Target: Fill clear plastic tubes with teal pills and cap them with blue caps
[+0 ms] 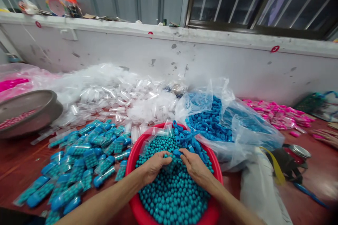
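Teal beads (171, 197) are being held in a heap by a red basin (131, 163) at the near edge of the tabletop (16, 168), and both hands are being pressed into them towards the far side of the heap. The left hand (155, 165) is being held curled, knuckles up, over the beads; whether anything is being gripped inside it cannot be told. The right hand (194, 166) is being held narrow, its fingertips being closed on a blue cap (176, 153) lying between the two hands. Loose caps (185, 137) are lying on the beads by the basin's far rim, beside an open bag of caps (211, 119). Filled tubes (79, 161) are lying scattered just left of the basin, with empty clear tubes (111, 95) piled behind them and a metal bowl (39, 112) further left. The beads are round and heaped high, so by judgement some could be pushed over the rim and sent rolling across the tabletop if the hands are dug in too hard. The small cap could also be let slip and buried among beads of nearly the same colour.
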`<state>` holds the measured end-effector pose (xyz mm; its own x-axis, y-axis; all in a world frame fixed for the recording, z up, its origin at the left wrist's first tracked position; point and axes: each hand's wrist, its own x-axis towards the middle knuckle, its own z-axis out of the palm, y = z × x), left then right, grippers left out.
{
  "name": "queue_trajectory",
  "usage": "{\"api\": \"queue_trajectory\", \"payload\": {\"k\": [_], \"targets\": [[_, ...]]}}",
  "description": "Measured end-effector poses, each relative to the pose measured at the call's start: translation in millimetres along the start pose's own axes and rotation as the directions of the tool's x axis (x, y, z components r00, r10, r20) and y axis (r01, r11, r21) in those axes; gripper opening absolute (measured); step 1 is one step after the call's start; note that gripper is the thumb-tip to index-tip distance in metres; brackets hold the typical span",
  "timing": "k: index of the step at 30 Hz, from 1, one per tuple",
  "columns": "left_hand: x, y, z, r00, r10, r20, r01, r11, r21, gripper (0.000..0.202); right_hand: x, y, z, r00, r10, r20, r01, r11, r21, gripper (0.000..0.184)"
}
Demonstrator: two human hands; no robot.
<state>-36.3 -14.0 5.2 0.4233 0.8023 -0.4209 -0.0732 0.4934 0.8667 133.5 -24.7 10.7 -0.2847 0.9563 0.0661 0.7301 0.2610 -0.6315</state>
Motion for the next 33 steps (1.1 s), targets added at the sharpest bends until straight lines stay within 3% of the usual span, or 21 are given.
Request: {"api": "queue_trajectory", "payload": {"k": [5, 8, 13, 15, 18, 23, 28, 33], "targets": [[-3.3, -3.5, 3.1, 0.994, 0.088, -0.063, -0.086, 0.996, 0.029, 0.022, -1.9, -5.4, 0.0, 0.998, -0.048, -0.034, 0.055, 0.959, 0.279, 0.023], [-5.7, -4.6, 9.2, 0.984, 0.15, -0.099, -0.143, 0.987, 0.073, 0.024, -3.4, -7.2, 2.6, 0.999, -0.018, -0.029, 0.027, 0.937, 0.348, 0.024], [-10.0, -8.0, 17.1, 0.988, 0.151, -0.044, -0.146, 0.985, 0.097, 0.031, -2.0, -6.9, 5.3, 0.997, 0.032, -0.069, -0.001, 0.914, 0.406, 0.029], [-11.2, -9.0, 16.5, 0.988, 0.14, -0.061, -0.134, 0.986, 0.101, 0.035, -1.4, -6.5, 4.3, 0.989, 0.031, -0.147, 0.025, 0.931, 0.363, 0.03], [-11.8, -9.9, 12.8, 0.99, 0.13, -0.047, -0.127, 0.99, 0.058, 0.045, -2.9, -7.6, 2.7, 0.971, -0.087, -0.222, 0.14, 0.961, 0.237, 0.026], [-10.8, -12.8, 9.1, 0.989, 0.146, 0.031, -0.145, 0.989, -0.013, 0.049, -7.3, -5.8, 7.1, 0.935, -0.276, -0.223, 0.305, 0.947, 0.104, 0.027], [-11.8, -13.6, 8.2, 0.99, 0.124, 0.065, -0.118, 0.989, -0.088, 0.055, -10.2, 1.2, 10.5, 0.844, -0.487, -0.225, 0.478, 0.873, -0.1, 0.033], [-15.6, -13.3, 15.3, 0.996, 0.086, 0.009, -0.084, 0.987, -0.14, 0.059, -14.4, 0.3, 11.7, 0.796, -0.554, -0.245, 0.548, 0.831, -0.099, 0.034]]}}
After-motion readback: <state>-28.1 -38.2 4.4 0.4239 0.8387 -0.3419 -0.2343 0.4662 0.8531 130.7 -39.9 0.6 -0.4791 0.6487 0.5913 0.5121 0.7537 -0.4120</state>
